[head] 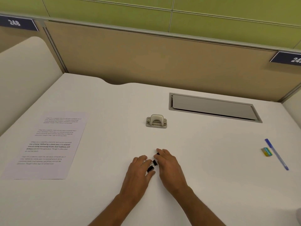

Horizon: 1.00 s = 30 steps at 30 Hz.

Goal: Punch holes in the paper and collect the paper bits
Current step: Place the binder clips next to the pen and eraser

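Grey hole punch lies beyond the right hand.

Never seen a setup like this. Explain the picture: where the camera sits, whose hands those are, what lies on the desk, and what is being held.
There is no machine here: a person works with bare hands, and one camera worn on their head looks forward and down. So the left hand and right hand are the wearer's own. On the white desk lie a printed sheet of paper at the left, a small hole punch in the middle, and a blue pen beside an eraser at the right. Both hands meet over a few black binder clips. The right fingers lie fairly straight on them; the left may be pinching one, but that is unclear.
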Available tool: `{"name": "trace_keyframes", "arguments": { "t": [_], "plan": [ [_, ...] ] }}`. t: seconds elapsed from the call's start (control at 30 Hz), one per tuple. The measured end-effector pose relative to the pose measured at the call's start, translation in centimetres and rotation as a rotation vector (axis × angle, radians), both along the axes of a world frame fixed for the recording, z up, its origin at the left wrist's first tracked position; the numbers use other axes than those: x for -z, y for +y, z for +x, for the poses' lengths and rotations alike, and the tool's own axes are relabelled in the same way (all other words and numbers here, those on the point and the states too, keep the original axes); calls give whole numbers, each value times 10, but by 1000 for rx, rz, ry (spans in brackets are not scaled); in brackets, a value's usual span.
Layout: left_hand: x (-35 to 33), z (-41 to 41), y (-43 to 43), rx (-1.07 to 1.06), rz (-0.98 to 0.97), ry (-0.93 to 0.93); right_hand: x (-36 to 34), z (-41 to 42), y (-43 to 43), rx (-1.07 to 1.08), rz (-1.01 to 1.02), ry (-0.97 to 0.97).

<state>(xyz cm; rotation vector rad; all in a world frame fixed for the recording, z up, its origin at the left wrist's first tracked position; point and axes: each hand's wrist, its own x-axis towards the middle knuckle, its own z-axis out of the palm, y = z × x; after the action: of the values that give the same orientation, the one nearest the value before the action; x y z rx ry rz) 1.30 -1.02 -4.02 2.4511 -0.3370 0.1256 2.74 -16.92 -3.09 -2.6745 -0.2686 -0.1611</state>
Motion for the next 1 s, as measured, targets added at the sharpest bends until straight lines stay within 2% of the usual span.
{"name": "trace_keyframes", "arguments": {
  "t": [0.23,0.57,0.77,1.0],
  "plan": [
    [-7,3,-9,-43,-85,42,-4,3,0,32,118,-116],
    [-3,8,-11,-62,-75,9,-1,5,-2,71,134,-55],
    [-13,16,-16,-46,-17,75,-2,6,-5,95,134,-25],
    [-18,23,-18,-40,42,119,-8,4,-7,159,285,75]
  ]
}}
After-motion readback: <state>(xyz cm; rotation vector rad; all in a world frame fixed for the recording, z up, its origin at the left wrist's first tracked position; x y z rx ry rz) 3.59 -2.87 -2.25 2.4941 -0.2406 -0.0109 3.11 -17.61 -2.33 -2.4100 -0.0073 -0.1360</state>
